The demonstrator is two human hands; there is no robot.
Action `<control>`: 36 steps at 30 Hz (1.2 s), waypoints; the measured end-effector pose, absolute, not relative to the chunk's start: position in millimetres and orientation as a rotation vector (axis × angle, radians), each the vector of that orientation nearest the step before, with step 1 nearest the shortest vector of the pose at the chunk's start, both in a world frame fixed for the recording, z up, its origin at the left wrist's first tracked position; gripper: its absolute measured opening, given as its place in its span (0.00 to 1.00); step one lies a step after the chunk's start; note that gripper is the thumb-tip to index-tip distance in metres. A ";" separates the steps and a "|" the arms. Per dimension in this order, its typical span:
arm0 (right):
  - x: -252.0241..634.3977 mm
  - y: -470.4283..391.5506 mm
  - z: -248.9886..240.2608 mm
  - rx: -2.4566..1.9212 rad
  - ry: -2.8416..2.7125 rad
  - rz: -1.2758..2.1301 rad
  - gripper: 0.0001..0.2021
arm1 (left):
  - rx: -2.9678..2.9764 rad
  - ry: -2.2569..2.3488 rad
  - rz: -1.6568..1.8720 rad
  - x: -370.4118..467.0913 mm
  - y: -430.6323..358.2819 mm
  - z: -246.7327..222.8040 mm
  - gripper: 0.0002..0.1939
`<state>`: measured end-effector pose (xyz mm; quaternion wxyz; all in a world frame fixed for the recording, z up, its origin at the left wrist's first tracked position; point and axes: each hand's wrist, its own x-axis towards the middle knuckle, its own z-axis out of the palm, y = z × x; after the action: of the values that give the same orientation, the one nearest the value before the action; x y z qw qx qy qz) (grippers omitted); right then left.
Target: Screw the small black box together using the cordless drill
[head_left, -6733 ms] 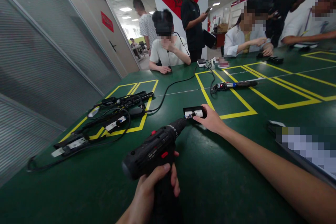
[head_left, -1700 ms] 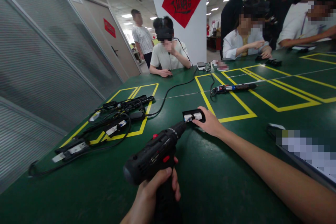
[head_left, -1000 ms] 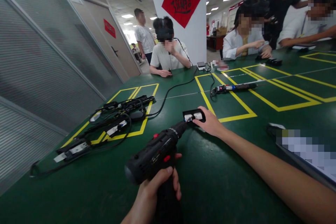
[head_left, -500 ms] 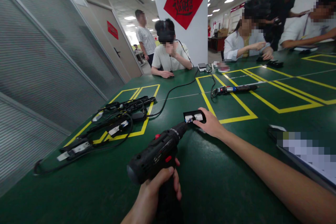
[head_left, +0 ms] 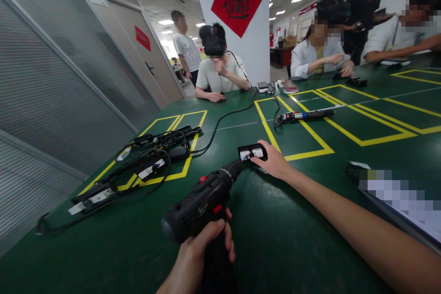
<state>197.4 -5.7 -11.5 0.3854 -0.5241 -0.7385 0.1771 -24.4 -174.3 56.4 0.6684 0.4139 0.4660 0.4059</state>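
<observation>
My left hand [head_left: 203,248] is wrapped round the grip of a black cordless drill [head_left: 200,204] with red buttons. The drill points away from me, and its chuck end is close to a small black box-like part [head_left: 252,152]. White pieces and a bit of blue show inside that part. My right hand [head_left: 272,161] pinches the part at its right end, a little above or on the green table [head_left: 275,239]. Whether the drill tip touches the part I cannot tell.
Black cables and devices [head_left: 148,161] lie in a yellow-taped area at left. A black tool-like device [head_left: 305,115] with a cable lies ahead to the right. A blurred-out flat object [head_left: 396,202] lies at right. Several people sit or stand beyond the table.
The whole view has shifted slightly, so things sit a little further left. My hands keep the same hold on the drill and the black part.
</observation>
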 end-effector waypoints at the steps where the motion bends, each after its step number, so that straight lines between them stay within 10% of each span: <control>1: 197.5 -5.4 -11.8 -1.334 -1.881 0.448 0.25 | 0.931 1.050 0.913 -24.7 -174.2 55.8 0.09; 36: 198.3 -3.9 -12.7 -1.321 -1.884 0.437 0.24 | 0.937 1.063 0.909 -24.2 -175.7 57.1 0.20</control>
<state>198.3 -3.9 -12.7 0.3892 -0.5196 -0.7410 0.1717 -24.2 -175.7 57.1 0.6661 0.4151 0.4709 0.4028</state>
